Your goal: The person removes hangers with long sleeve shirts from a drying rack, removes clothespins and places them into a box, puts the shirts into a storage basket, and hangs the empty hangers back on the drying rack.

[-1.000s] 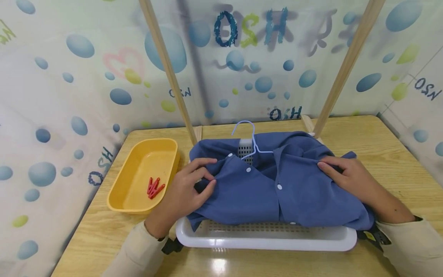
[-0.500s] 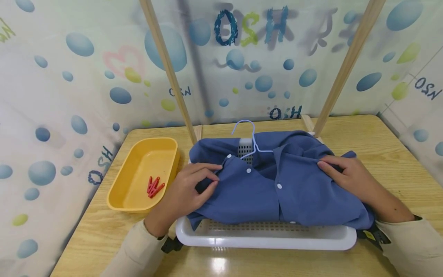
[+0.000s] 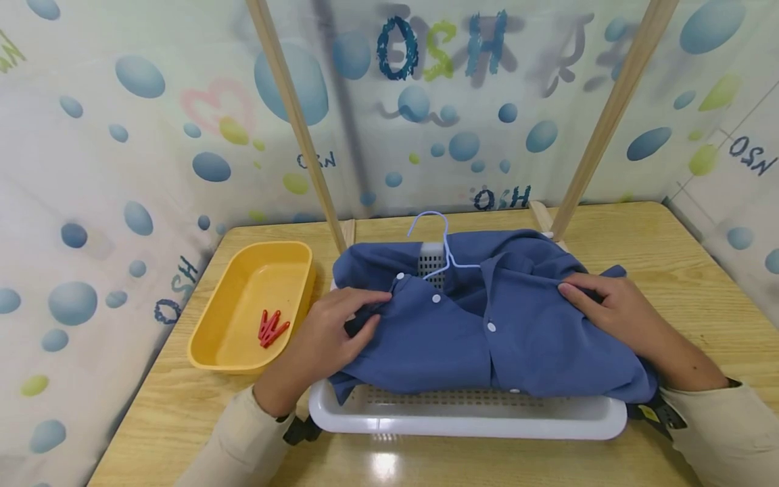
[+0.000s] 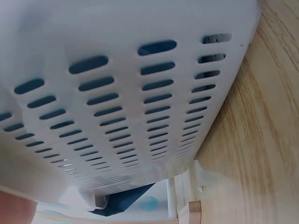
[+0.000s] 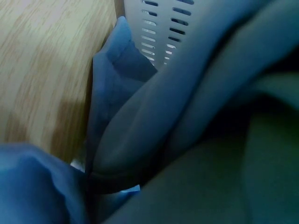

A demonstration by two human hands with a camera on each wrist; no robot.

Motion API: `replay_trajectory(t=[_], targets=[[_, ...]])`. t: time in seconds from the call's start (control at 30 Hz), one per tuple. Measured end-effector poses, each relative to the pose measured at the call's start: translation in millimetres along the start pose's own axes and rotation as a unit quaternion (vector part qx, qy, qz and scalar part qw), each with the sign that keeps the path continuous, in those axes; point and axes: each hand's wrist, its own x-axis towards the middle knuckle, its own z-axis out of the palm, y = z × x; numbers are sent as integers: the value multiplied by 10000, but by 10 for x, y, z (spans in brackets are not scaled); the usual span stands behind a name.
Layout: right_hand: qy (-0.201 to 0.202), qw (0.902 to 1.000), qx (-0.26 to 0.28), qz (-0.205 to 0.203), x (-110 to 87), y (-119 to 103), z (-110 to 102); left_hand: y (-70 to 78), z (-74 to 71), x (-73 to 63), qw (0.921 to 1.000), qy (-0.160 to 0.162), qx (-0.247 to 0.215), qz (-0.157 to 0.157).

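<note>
A blue button-up shirt (image 3: 426,352) lies spread over a white slotted basket (image 3: 468,427), its collar side away from me. The light purple hanger (image 3: 449,253) sits inside the neck, its hook standing above the collar. My left hand (image 3: 331,335) holds the shirt's left front near the upper button, index finger stretched onto the cloth, thumb lower. With thumb and fingers, my right hand (image 3: 611,314) pinches the right shoulder area. Slotted basket wall (image 4: 135,93) fills most of the left wrist view. Folds of shirt (image 5: 140,126) crowd the right wrist view, hiding the hand.
A yellow tray (image 3: 243,284) holding several red clothespins (image 3: 270,329) stands left of the basket. Two wooden poles (image 3: 298,122) rise behind the basket on the wooden table (image 3: 657,243). A patterned curtain hangs at the back and sides.
The fingers of my left hand have shifted slightly right along the shirt edge, and the upper button has moved a little left. My right hand keeps still.
</note>
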Motion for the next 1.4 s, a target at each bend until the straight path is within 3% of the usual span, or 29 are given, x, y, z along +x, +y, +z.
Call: replay_trajectory(t=[0.23, 0.47, 0.6, 1.07, 1.4], targets=[[24, 10000, 11, -8, -3, 0, 6, -6, 13, 3, 9998, 28, -30, -218], [-1, 10000, 31, -16, -1, -2, -1, -13, 41, 3, 9965, 80, 494, -667], [-9, 10000, 72, -41, 2, -3, -1, -13, 47, 3, 9951, 112, 530, -821], [35, 10000, 19, -79, 22, -10, -3, -31, 55, -16, 9962, 644, 513, -279], [32, 10000, 5, -53, -11, -24, 9, 1, 15, -39, 9995, 167, 231, -119]])
